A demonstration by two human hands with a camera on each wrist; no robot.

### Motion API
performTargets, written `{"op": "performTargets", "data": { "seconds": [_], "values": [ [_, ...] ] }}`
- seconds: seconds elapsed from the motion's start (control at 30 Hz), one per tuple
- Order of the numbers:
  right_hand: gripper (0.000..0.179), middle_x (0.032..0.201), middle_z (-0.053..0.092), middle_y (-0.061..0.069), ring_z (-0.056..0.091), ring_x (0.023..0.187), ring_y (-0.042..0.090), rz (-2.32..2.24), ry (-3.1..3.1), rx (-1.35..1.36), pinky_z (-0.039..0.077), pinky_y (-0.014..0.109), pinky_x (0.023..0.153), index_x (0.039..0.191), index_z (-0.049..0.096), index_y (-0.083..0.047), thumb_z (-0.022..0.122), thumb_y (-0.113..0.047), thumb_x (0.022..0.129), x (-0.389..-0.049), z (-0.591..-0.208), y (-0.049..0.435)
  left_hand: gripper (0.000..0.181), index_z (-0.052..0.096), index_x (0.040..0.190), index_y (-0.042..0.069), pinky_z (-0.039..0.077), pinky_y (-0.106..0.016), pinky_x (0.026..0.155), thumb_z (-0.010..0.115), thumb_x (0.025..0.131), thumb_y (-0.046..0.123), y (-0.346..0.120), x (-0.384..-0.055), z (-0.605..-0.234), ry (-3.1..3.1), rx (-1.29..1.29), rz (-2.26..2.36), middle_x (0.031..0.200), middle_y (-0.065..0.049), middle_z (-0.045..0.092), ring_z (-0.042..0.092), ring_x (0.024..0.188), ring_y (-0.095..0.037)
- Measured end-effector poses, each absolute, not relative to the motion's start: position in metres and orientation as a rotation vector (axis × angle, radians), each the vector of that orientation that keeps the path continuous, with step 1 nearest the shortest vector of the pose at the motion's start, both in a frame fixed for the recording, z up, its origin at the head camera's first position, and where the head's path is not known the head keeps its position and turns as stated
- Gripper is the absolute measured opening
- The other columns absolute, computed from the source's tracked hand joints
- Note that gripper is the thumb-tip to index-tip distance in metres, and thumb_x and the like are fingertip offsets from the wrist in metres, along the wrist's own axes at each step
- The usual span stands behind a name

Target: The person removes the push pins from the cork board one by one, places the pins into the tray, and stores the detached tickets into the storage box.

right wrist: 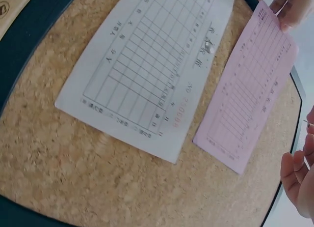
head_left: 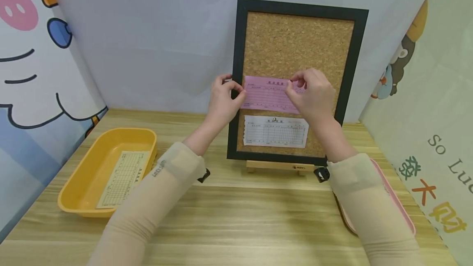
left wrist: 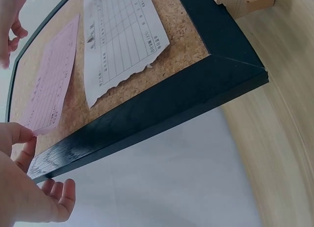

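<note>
A pink receipt slip (head_left: 267, 98) lies against the cork of a black-framed board (head_left: 299, 44). My left hand (head_left: 226, 98) pinches the slip's left edge between thumb and index finger, its other fingers by the frame. In front of the slip's upper right part, my right hand (head_left: 315, 93) pinches a pushpin, whose thin needle (right wrist: 307, 122) shows at the fingertips in the right wrist view. Below hangs a white receipt slip (head_left: 275, 134), fixed at its top middle by a brass-coloured pushpin (head_left: 274, 119).
The board leans on a wooden stand (head_left: 284, 166). On the left of the table (head_left: 229, 225) sits a yellow tray (head_left: 70, 186) with a pale yellow slip (head_left: 123, 180) in it. A pink tray (head_left: 397, 202) is partly hidden under the right forearm. Fabric backdrops surround the table.
</note>
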State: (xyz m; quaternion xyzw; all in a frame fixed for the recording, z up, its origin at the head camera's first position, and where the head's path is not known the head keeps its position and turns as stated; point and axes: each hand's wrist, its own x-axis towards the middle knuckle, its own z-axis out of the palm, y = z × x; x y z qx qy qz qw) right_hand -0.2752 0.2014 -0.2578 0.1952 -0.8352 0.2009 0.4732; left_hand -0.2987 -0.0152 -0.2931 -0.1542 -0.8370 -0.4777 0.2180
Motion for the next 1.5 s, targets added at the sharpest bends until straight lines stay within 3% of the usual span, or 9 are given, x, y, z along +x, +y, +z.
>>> {"op": "performTargets", "data": {
  "seconds": [0.37, 0.63, 0.83, 1.23, 1.5],
  "values": [
    [0.013, 0.07, 0.058, 0.012, 0.051, 0.065, 0.026, 0.458, -2.041, 0.494, 0.037, 0.035, 0.052, 0.081, 0.066, 0.0, 0.063, -0.012, 0.083, -0.26, -0.245, 0.214, 0.014, 0.064, 0.083, 0.006, 0.037, -0.04, 0.101, 0.062, 0.089, 0.019, -0.026, -0.29, -0.283, -2.382, -0.442, -1.305, 0.133, -0.01, 0.044, 0.038, 0.126, -0.027],
    [0.011, 0.069, 0.058, 0.015, 0.05, 0.064, 0.027, 0.476, -1.996, 0.498, 0.036, 0.034, 0.059, 0.081, 0.066, 0.002, 0.064, -0.009, 0.081, -0.248, -0.233, 0.225, 0.012, 0.064, 0.087, 0.007, 0.038, -0.041, 0.091, 0.062, 0.089, 0.018, -0.035, -0.279, -0.278, -2.385, -0.5, -1.219, 0.102, -0.008, 0.059, 0.049, 0.102, -0.025],
    [0.014, 0.071, 0.057, 0.016, 0.05, 0.064, 0.026, 0.446, -2.034, 0.491, 0.033, 0.031, 0.058, 0.084, 0.066, 0.003, 0.064, -0.011, 0.084, -0.235, -0.224, 0.237, 0.012, 0.065, 0.09, 0.007, 0.038, -0.038, 0.086, 0.06, 0.091, 0.018, -0.041, -0.269, -0.271, -2.398, -0.542, -1.157, 0.091, -0.005, 0.064, 0.051, 0.095, -0.023],
    [0.016, 0.068, 0.056, 0.016, 0.048, 0.062, 0.026, 0.386, -2.007, 0.49, 0.031, 0.029, 0.058, 0.081, 0.066, 0.004, 0.062, -0.011, 0.081, -0.217, -0.223, 0.256, 0.009, 0.065, 0.089, 0.005, 0.04, -0.038, 0.078, 0.061, 0.09, 0.013, -0.061, -0.258, -0.262, -2.33, -0.632, -0.997, 0.086, -0.007, 0.068, 0.052, 0.088, -0.024],
    [0.012, 0.069, 0.057, 0.017, 0.046, 0.062, 0.023, 0.367, -2.024, 0.487, 0.031, 0.024, 0.06, 0.08, 0.065, 0.004, 0.064, -0.009, 0.079, -0.207, -0.223, 0.271, 0.01, 0.067, 0.092, 0.005, 0.042, -0.038, 0.081, 0.062, 0.091, 0.014, -0.077, -0.25, -0.257, -2.368, -0.641, -0.916, 0.091, -0.008, 0.068, 0.051, 0.091, -0.024]
  ]
}}
